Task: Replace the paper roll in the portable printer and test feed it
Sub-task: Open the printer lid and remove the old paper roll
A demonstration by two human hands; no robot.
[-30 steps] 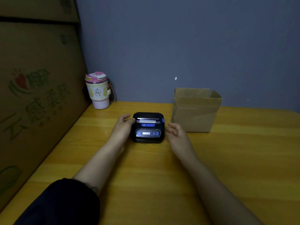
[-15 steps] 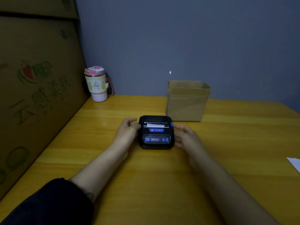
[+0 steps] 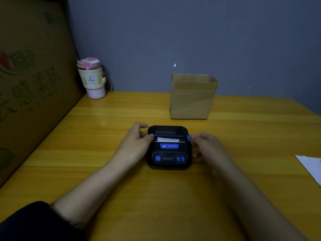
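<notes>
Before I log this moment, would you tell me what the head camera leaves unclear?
- Inside of the printer: hidden by its closed lid; only a paper strip shows.
- Printer's small screen: too small and dim to read.
- Inside of the cardboard box: hidden by its walls.
- White sheet: cut off by the right edge.
- Right hand fingertips: hidden behind the printer's side.

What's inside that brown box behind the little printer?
The cardboard box stands open at the top, but the camera sees only its outer front and a strip of the inner back wall. Its walls hide whatever may be inside. It stands apart from the printer.
</notes>
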